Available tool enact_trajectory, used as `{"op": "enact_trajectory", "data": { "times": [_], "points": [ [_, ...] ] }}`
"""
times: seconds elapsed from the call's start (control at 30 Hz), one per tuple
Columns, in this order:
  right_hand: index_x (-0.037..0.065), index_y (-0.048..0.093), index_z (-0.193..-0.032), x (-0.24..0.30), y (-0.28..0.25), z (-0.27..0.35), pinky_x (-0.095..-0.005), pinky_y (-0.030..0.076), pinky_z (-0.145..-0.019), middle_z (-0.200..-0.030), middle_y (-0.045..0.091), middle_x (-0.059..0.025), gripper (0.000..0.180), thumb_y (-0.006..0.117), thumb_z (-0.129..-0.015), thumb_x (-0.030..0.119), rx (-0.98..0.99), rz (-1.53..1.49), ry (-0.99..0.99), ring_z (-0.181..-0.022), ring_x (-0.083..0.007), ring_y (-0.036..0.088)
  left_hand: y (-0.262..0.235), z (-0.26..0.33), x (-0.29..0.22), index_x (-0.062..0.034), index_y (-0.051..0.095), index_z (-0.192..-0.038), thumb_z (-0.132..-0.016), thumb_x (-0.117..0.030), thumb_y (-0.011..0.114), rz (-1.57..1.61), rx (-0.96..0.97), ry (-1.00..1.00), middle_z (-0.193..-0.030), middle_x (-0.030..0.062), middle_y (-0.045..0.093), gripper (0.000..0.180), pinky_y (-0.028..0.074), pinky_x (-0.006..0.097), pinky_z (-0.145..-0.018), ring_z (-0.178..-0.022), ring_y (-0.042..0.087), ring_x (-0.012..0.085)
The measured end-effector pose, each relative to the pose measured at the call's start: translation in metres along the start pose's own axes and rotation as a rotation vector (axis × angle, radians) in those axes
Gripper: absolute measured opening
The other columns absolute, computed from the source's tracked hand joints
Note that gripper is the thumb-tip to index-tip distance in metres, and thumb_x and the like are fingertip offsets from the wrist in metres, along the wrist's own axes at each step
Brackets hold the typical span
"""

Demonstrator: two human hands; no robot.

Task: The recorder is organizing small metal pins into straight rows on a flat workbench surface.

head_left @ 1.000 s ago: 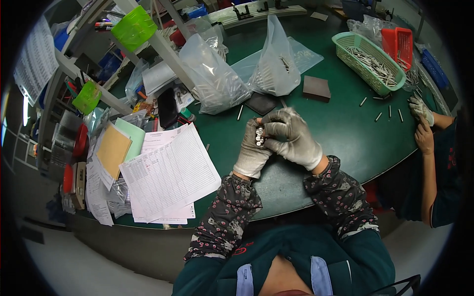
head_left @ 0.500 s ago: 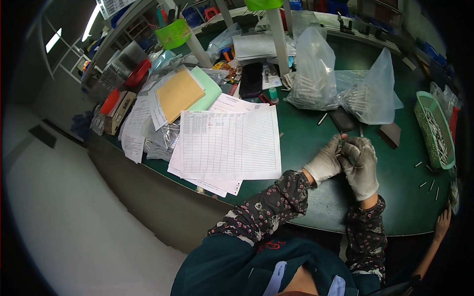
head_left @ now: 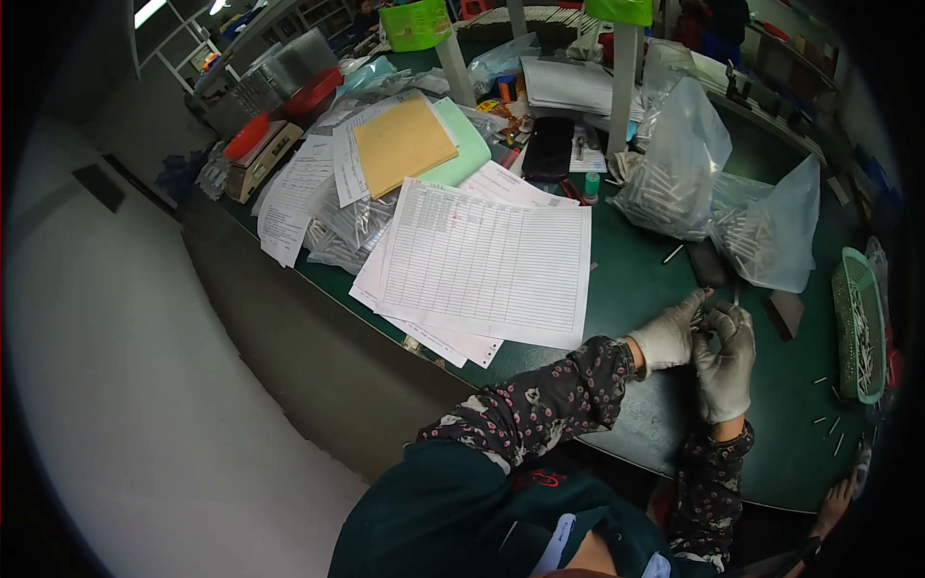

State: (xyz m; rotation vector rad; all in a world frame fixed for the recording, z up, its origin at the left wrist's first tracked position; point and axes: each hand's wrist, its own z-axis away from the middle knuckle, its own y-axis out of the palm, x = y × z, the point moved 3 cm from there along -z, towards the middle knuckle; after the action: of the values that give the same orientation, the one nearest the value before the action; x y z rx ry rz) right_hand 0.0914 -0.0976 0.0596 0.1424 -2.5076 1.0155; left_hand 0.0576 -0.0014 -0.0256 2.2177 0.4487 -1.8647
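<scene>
Both my hands wear white gloves and meet over the dark green table [head_left: 636,289]. My left hand [head_left: 672,332] and my right hand [head_left: 727,361] are closed together around a small thin part that is mostly hidden between the fingers. Just beyond them lie a small dark block [head_left: 706,262] and a loose thin rod [head_left: 673,254]. Two clear plastic bags [head_left: 674,178] [head_left: 771,241] filled with thin metal rods stand behind.
A large printed sheet [head_left: 491,265] and paper stacks with a tan folder [head_left: 400,144] cover the left. A green basket [head_left: 856,323] of rods sits far right, loose rods [head_left: 829,424] near it. A dark brown block [head_left: 786,312] lies beside the bags. Another person's hand [head_left: 848,482] shows at lower right.
The view has swung left, so my hands now appear at the right and the papers fill the middle. My hands stay together on the small part.
</scene>
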Motion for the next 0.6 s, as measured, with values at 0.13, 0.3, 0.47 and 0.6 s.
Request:
{"op": "enact_trajectory", "data": {
  "times": [0.13,0.3,0.47,0.6],
  "points": [
    [0.000,0.060,-0.082,-0.014,0.004,-0.002,-0.0381,0.043,-0.077,-0.091,0.059,-0.0137,0.018,0.063,-0.066,0.007,0.012,-0.177,0.069,-0.085,-0.0306,0.055,-0.006,0.002,-0.010,-0.0068,0.022,-0.140,-0.076,0.006,0.061,0.150,0.074,-0.100,-0.115,0.0074,0.052,0.076,0.046,0.025,-0.085,-0.103,0.052,0.0143],
    [0.001,0.058,-0.083,-0.022,0.004,-0.008,-0.0317,0.044,-0.079,-0.088,0.059,-0.0095,0.016,0.064,-0.071,0.009,-0.035,-0.517,0.224,-0.087,-0.0226,0.055,-0.017,0.009,-0.019,-0.0073,0.033,-0.132,-0.073,0.007,0.064,0.369,0.011,-0.144,-0.095,0.0033,0.056,0.069,0.046,0.023,-0.073,-0.084,0.054,0.0110],
    [0.004,0.057,-0.085,-0.024,-0.012,0.004,-0.0298,0.043,-0.078,-0.097,0.060,-0.0095,0.016,0.064,-0.071,0.000,-0.235,-0.435,0.165,-0.088,-0.0191,0.057,-0.022,0.009,-0.023,-0.0061,0.044,-0.121,-0.079,-0.002,0.062,0.562,0.144,-0.409,-0.087,0.0008,0.056,0.046,0.038,0.017,-0.046,-0.065,0.051,0.0053],
    [0.006,0.063,-0.093,-0.009,-0.009,-0.001,-0.0368,0.047,-0.078,-0.105,0.060,-0.0114,0.028,0.059,-0.067,-0.002,0.001,-0.341,-0.101,-0.093,-0.0304,0.057,-0.021,0.016,-0.029,-0.0066,0.049,-0.115,-0.082,-0.005,0.058,0.923,0.061,-0.435,-0.090,0.0028,0.059,0.034,0.038,0.015,-0.045,-0.068,0.056,0.0058]
  ]
}}
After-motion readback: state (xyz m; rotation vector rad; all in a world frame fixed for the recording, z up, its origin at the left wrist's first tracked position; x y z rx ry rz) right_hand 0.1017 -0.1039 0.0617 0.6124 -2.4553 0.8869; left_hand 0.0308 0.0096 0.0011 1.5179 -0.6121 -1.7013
